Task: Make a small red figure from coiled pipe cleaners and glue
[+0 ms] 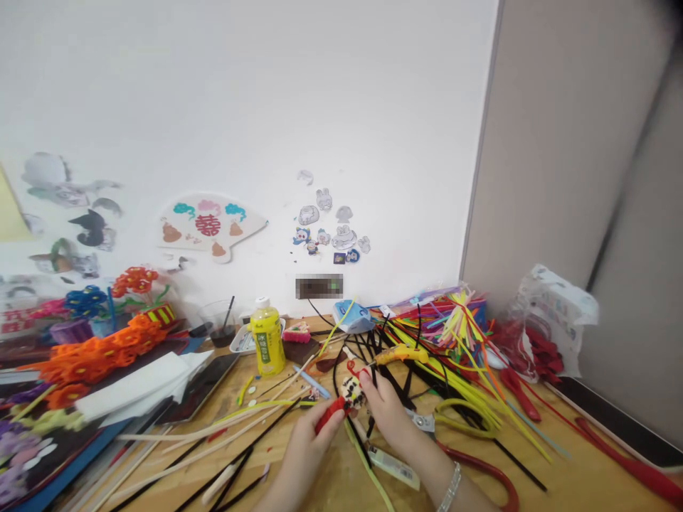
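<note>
Both my hands meet over the wooden table (560, 483) near the bottom centre. My left hand (304, 444) pinches the red fuzzy end of a small pipe-cleaner figure (349, 393) with a pale, dark-spotted head. My right hand (387, 412) has its fingers closed on the same figure from the right, a bracelet on its wrist. A red wire loop sticks up from the figure's top. Just behind the figure lies a yellow glue gun (403, 353).
A heap of coloured pipe cleaners (453, 323) fills the right back. A yellow bottle (267, 343) stands left of centre, with orange pipe-cleaner flowers (101, 352), white paper sheets (144, 387) and long sticks at left. A plastic bag (549, 320) sits at right.
</note>
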A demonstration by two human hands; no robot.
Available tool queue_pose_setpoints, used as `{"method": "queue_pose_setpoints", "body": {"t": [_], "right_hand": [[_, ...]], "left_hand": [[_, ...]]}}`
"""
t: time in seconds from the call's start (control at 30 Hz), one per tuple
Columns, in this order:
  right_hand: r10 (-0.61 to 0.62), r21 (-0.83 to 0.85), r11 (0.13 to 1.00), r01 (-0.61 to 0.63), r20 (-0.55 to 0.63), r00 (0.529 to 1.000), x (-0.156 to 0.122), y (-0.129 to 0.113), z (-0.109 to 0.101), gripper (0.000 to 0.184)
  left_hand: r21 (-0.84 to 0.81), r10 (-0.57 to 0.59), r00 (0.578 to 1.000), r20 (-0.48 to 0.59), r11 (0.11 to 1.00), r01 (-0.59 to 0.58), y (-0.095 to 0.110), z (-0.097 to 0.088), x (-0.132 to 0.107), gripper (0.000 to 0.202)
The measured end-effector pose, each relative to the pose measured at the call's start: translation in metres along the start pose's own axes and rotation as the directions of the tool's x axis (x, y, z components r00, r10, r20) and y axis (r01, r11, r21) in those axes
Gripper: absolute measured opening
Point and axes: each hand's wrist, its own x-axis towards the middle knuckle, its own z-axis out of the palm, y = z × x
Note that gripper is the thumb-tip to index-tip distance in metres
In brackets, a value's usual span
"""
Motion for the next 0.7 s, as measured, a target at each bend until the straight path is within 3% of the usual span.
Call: {"method": "queue_pose_setpoints", "body": {"t": [0.23,0.47,0.7], "right_hand": [[0.009,0.128,0.992,-0.009,-0.001,1.000,0.008,-0.007,-0.015,0.045],[-0.001,0.062,0.998,0.006,-0.076,0.997,0.002,0.004,0.003,0.038],[0.004,0.124,0.992,-0.010,0.053,0.999,0.008,-0.006,-0.010,0.034]], "left_hand": [[0.035,0.012,1.000,-0.025,0.999,-0.011,0.001,0.001,0.000,0.030],[0.028,0.017,1.000,-0.004,0.999,-0.017,-0.008,0.005,-0.002,0.029],[0.117,0.050,0.998,-0.033,0.992,-0.045,-0.004,0.004,-0.002,0.030]]}}
